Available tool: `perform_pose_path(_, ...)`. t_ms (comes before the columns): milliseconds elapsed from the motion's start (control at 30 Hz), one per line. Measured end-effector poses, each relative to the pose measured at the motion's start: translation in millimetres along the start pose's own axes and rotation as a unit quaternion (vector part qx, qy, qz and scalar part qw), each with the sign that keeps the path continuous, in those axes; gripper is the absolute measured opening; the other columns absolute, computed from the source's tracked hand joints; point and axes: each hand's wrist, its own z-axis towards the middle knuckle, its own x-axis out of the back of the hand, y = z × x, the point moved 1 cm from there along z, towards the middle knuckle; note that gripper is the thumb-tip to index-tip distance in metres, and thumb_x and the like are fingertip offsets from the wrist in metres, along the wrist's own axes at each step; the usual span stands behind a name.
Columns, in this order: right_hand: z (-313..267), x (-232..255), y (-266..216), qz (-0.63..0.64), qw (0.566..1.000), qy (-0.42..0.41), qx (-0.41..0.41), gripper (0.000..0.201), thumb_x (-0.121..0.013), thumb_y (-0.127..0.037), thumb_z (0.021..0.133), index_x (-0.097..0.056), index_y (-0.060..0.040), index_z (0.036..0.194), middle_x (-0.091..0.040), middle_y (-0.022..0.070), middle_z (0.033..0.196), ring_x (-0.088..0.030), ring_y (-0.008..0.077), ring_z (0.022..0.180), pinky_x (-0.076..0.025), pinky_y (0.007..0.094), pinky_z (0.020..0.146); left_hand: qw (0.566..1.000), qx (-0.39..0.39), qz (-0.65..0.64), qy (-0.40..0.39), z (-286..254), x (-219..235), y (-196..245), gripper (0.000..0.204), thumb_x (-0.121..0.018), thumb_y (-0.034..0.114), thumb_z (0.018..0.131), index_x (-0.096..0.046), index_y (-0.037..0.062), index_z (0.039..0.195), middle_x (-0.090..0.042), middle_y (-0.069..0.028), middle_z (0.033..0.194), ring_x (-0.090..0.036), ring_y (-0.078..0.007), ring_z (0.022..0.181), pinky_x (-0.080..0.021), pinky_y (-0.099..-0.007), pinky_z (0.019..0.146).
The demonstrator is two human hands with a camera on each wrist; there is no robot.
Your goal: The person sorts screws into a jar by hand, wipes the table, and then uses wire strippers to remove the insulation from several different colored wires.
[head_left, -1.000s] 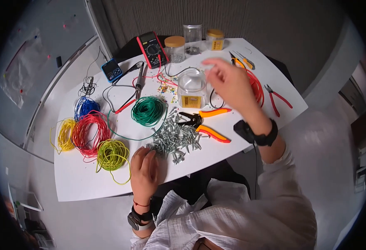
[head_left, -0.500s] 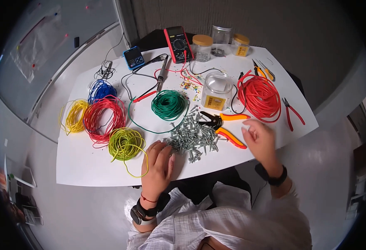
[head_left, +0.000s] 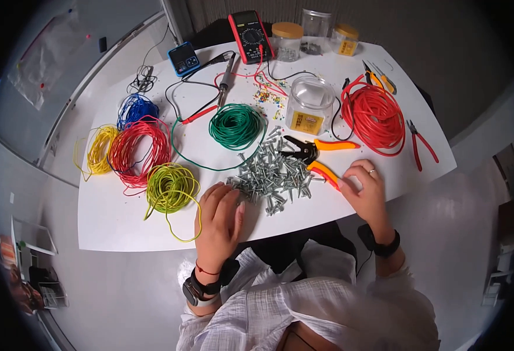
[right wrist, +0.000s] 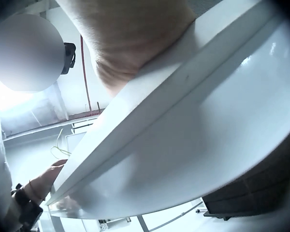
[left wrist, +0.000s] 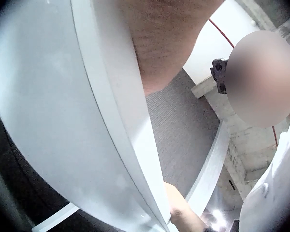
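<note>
In the head view my left hand (head_left: 216,217) rests on the white table (head_left: 257,225), fingers relaxed, at the left edge of a pile of silver screws (head_left: 271,178). My right hand (head_left: 367,194) lies near the front edge with loosely bent fingers and nothing visible in them. Its thumb and fingertips are right by the lower handle of an orange-and-black wire stripper (head_left: 306,153), whose head overlaps the pile. Behind the stripper stands a clear jar (head_left: 309,104) with a yellow label. Both wrist views show mostly the table's underside and edge, with fingers hidden.
Green wire (head_left: 235,126), yellow-green wire (head_left: 171,188) and red wire (head_left: 145,153) coils lie to the left. A thick red coil (head_left: 375,117) and red-handled cutters (head_left: 420,146) are at the right. A soldering iron (head_left: 227,73), multimeter (head_left: 251,38) and lidded jars (head_left: 286,42) stand farther back.
My right hand has come down from beside the clear jar to the table by the wire stripper's handle. The left hand stays next to the screws, its fingers less bent. The head view has shifted.
</note>
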Motion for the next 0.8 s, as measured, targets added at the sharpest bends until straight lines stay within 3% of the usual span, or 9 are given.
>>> perform_pose_path(267,1.6,-2.3,-6.1,-0.039,0.998,0.001,0.042,0.024,-0.073,-0.004,0.061,-0.051,-0.0034,0.069,-0.051,0.0078,0.077,-0.051,0.0255,0.072,-0.042,0.035,0.061,1.0,0.015,-0.003,0.015,1.2,-1.0,0.9,0.029,-0.061,0.011,0.078,-0.054,0.0008,0.104,-0.057,-0.014,0.104,-0.052,-0.0325,0.103,-0.042,-0.0395,0.085)
perform_pose_path(800,2.9,-2.1,-5.3,-0.056,0.996,-0.006,0.063,0.023,-0.073,-0.008,0.062,-0.053,-0.0041,0.072,-0.053,0.0078,0.079,-0.052,0.0267,0.074,-0.043,0.0372,0.065,1.0,-0.004,-0.005,0.011,3.5,0.6,3.5,0.026,-0.059,0.006,0.078,-0.056,0.0004,0.103,-0.056,-0.0164,0.107,-0.053,-0.0339,0.1,-0.042,-0.04,0.086)
